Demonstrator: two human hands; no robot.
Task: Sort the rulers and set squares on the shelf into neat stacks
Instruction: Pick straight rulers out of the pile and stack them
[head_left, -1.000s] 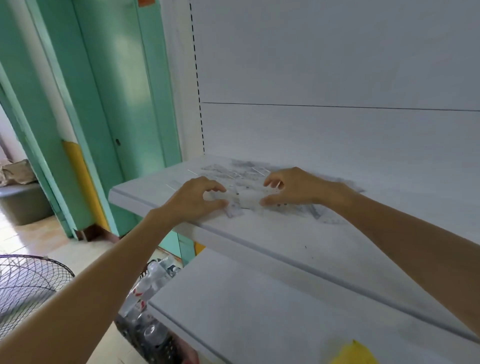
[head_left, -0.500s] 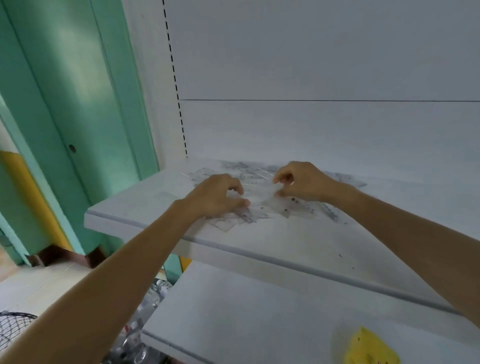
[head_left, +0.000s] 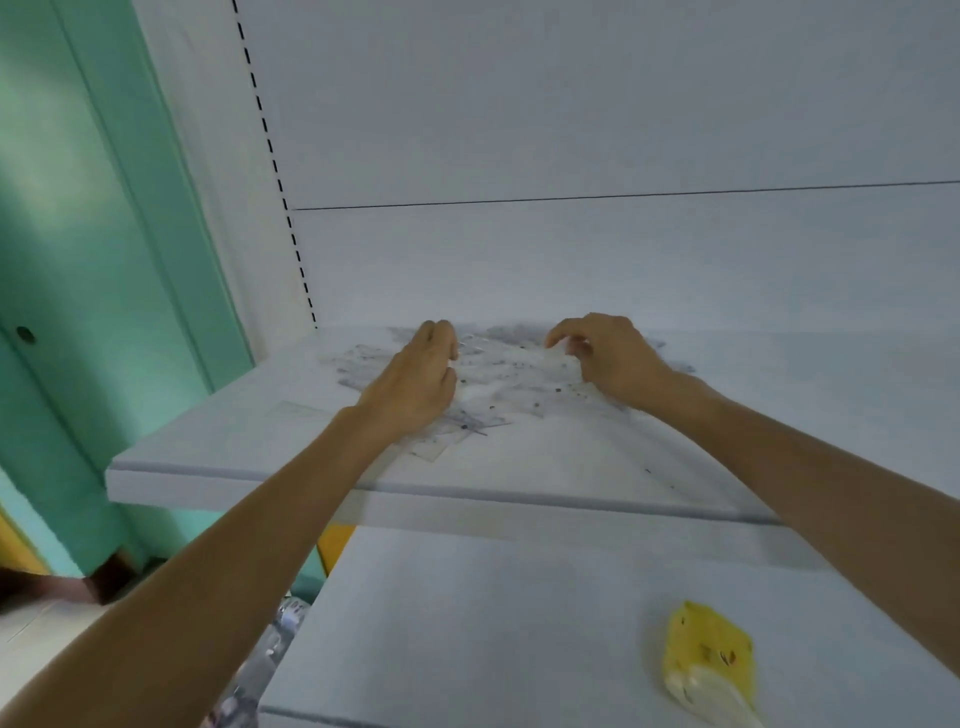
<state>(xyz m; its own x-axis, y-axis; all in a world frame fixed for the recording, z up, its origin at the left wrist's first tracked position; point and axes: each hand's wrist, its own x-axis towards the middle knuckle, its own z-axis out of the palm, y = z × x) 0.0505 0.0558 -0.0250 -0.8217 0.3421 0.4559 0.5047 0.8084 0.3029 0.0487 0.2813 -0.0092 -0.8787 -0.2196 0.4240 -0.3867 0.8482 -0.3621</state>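
A loose pile of clear plastic rulers and set squares (head_left: 511, 371) with dark markings lies spread on the white upper shelf (head_left: 270, 447). My left hand (head_left: 415, 379) rests palm down on the pile's left side, fingers curled onto the pieces. My right hand (head_left: 605, 356) hovers over the right side, its thumb and fingers pinching the edge of a clear piece (head_left: 558, 358). Individual pieces blur together, and both hands hide part of the pile.
A white back panel (head_left: 571, 260) closes the shelf behind the pile. A lower white shelf (head_left: 467, 623) sticks out below, with a yellow packet (head_left: 709, 649) at its right. A green door (head_left: 104, 260) stands to the left. Plastic bottles (head_left: 270, 649) sit on the floor.
The view has shifted closer and to the right. My left hand slid further back onto the pile. My right hand lifted slightly and pinches a clear piece's edge.
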